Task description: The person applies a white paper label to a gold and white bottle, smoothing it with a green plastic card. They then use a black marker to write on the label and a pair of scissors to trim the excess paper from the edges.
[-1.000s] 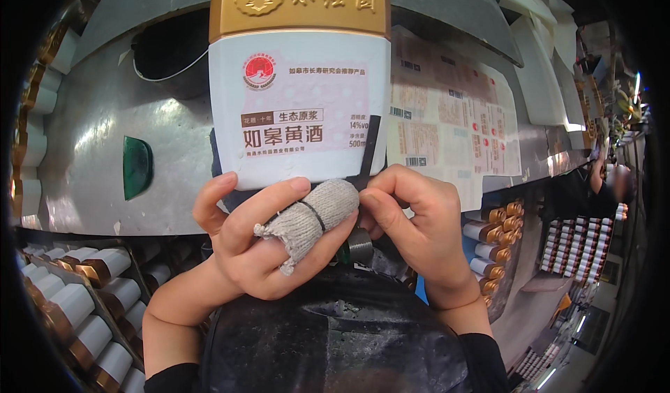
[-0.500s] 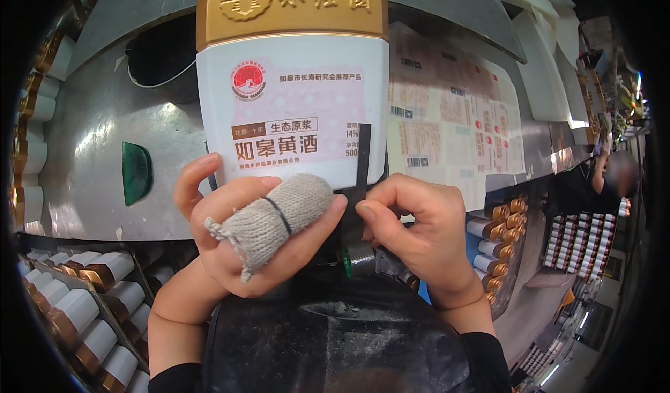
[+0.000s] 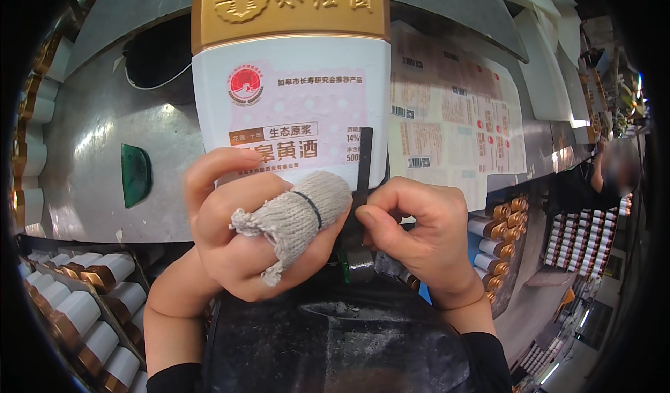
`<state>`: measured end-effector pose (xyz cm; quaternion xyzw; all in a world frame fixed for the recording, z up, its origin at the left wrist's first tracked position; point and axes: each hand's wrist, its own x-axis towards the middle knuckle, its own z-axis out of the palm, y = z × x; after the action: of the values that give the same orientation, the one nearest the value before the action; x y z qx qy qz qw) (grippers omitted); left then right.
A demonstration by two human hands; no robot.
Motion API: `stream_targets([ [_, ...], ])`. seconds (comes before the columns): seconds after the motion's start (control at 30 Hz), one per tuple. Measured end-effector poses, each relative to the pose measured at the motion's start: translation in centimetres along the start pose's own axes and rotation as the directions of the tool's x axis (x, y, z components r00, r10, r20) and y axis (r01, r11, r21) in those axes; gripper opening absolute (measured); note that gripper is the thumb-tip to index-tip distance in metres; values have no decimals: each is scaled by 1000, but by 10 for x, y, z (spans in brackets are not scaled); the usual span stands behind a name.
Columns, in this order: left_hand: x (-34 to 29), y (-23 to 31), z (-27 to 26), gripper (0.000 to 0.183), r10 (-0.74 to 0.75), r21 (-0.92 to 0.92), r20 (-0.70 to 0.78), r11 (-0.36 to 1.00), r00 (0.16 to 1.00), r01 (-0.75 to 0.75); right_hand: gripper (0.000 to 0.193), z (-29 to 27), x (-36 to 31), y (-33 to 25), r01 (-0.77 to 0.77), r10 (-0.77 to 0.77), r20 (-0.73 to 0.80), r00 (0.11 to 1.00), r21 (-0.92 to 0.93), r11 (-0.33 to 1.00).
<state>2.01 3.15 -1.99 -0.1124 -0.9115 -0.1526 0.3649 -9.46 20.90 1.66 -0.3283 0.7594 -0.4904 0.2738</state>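
A white bottle point(image 3: 300, 110) with a gold, embossed top point(image 3: 289, 9) fills the upper middle, its pale pink printed label facing me. My left hand point(image 3: 258, 236), fingers curled, covers the label's lower left; its inner fingers are hidden. A grey knitted cover point(image 3: 310, 201), tied with a black band, sits over one digit of this hand. Along the bottle's lower right edge runs a thin black strip point(image 3: 364, 159). My right hand point(image 3: 422, 229) pinches at the strip's side with thumb and bent forefinger. Below it is a dark object with clear tape-like wrapping point(image 3: 360, 264).
On the grey metal table point(image 3: 91, 204) lie a green translucent piece point(image 3: 135, 175) and printed label sheets point(image 3: 453, 114). A black bucket point(image 3: 157, 61) stands behind. White-and-gold bottles point(image 3: 87, 302) fill crates at the left; others point(image 3: 502, 243) stand right. Another person point(image 3: 579, 190) is at far right.
My left hand has shifted right and its covered digit has come closer to the black strip. The fingertip now lies over the label's lower left print. My right hand has barely moved.
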Motion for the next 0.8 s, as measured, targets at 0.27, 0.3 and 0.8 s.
stream_targets([
  [0.27,6,-1,3,38,4,36,2,999,1000,-4,12,0,0,1,-33,33,0,999,35,999],
  [0.3,7,-1,3,38,12,40,6,999,1000,-12,12,0,0,1,-33,33,-2,999,36,999],
  [0.8,1,0,-7,42,-123,-38,45,991,991,125,13,0,1,-2,-61,62,-4,998,74,995],
])
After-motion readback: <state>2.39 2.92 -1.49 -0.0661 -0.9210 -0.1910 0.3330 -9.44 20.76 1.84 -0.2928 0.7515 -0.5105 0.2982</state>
